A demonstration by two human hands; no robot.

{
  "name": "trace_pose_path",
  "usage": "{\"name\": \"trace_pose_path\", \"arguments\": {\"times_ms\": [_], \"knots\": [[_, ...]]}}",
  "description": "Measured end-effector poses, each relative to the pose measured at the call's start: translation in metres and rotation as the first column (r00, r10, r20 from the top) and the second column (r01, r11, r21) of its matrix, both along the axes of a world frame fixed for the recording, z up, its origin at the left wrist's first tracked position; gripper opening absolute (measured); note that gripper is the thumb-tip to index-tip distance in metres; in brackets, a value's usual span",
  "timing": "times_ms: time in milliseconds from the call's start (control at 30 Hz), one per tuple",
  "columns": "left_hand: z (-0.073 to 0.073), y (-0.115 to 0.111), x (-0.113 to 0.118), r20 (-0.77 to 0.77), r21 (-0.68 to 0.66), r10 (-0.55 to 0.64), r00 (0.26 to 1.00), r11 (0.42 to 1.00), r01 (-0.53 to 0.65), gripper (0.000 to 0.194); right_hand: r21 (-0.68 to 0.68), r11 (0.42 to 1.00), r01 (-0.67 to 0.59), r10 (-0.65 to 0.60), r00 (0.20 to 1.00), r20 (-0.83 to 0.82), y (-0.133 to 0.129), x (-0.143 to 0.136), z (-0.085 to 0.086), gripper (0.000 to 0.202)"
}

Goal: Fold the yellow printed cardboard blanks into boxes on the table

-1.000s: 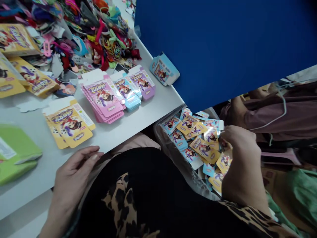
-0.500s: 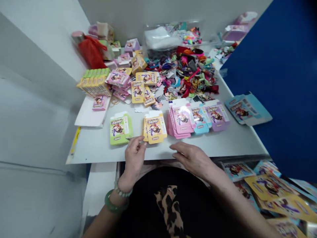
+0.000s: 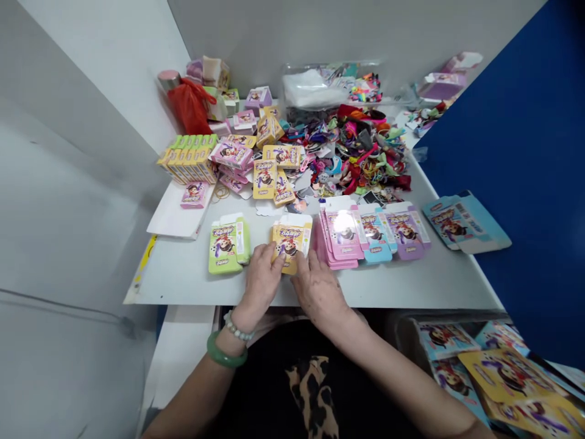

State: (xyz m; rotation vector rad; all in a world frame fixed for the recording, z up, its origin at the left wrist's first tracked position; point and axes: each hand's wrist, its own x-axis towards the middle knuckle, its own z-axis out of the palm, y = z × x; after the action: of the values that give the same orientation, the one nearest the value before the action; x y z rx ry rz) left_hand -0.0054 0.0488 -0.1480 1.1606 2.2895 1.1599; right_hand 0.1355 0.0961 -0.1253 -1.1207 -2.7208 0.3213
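Yellow flat-folded printed cardboard cartons [image 3: 290, 235] lie in a small stack just below the centre of the frame, near the front edge of a white tabletop [image 3: 406, 289]. From below, the left hand [image 3: 263, 275], fingers loosely curled, meets the stack's left side; the right hand [image 3: 319, 289], fingers half bent, meets its right side. Nothing appears lifted. Sorting by colour looks partly done: a bright green pile of cartons [image 3: 223, 247] sits left of the hands, and a pink pile [image 3: 346, 235], a light-blue pile [image 3: 375, 235] and a purple pile [image 3: 404, 233] sit close together on the right. Seemingly left over are loose, mixed yellow and light-blue flat cartons [image 3: 500, 372] at lower right and one separate light-blue carton [image 3: 461, 222] at the table's right edge. Every carton front in the row shows a cartoon figure beneath a title in chunky stylised lettering, with a smaller label near the bottom; all of this writing is too small to read, so no brand can be given.
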Motion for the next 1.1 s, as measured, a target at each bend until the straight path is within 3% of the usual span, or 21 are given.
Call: {"name": "trace_pose_path", "arguments": {"times_ms": [233, 500, 633, 733, 833, 900, 1000, 1033, 1067, 1100], "knots": [[0.003, -0.001, -0.004, 0.367, 0.087, 0.095, 0.925, 0.987, -0.136, 0.027, 0.081, 0.997, 0.006, 0.0, 0.997, -0.076, -0.005, 0.0, 0.0, 0.04], [0.003, -0.005, -0.001, 0.408, 0.048, 0.143, 0.902, 0.983, -0.177, 0.032, 0.087, 0.996, -0.005, 0.009, 0.999, -0.049, 0.004, 0.001, 0.007, 0.034], [0.011, -0.002, 0.004, 0.619, 0.074, 0.183, 0.764, 0.955, -0.288, 0.034, 0.105, 0.994, -0.025, 0.041, 0.988, -0.152, 0.002, 0.002, 0.008, 0.03], [0.021, -0.001, 0.009, 0.75, 0.074, 0.195, 0.632, 0.925, -0.374, 0.035, 0.072, 0.997, -0.002, 0.029, 0.924, -0.381, 0.003, 0.001, 0.004, 0.029], [0.035, -0.002, 0.013, 0.797, 0.094, 0.186, 0.575, 0.902, -0.421, 0.035, -0.123, 0.991, -0.052, -0.044, 0.743, -0.668, 0.006, 0.001, 0.0, 0.031], [0.044, -0.005, 0.015, 0.8, 0.139, 0.171, 0.576, 0.88, -0.454, 0.033, -0.329, 0.939, -0.099, -0.198, 0.626, -0.754, 0.008, 0.001, -0.002, 0.025], [0.055, -0.013, 0.016, 0.864, 0.207, 0.047, 0.501, 0.875, -0.438, 0.039, -0.65, 0.724, -0.23, -0.459, 0.544, -0.703, 0.009, 0.006, -0.001, 0.018], [0.057, -0.017, 0.017, 0.904, 0.207, -0.026, 0.428, 0.9, -0.383, 0.043, -0.703, 0.652, -0.282, -0.491, 0.549, -0.676, 0.008, 0.008, -0.001, 0.016], [0.058, -0.021, 0.017, 0.94, 0.2, -0.097, 0.327, 0.934, -0.295, 0.048, -0.722, 0.615, -0.316, -0.482, 0.574, -0.662, 0.007, 0.011, 0.0, 0.015], [0.058, -0.026, 0.018, 0.965, 0.193, -0.151, 0.213, 0.963, -0.189, 0.053, -0.714, 0.622, -0.321, -0.431, 0.621, -0.655, 0.005, 0.014, 0.001, 0.013]]}}
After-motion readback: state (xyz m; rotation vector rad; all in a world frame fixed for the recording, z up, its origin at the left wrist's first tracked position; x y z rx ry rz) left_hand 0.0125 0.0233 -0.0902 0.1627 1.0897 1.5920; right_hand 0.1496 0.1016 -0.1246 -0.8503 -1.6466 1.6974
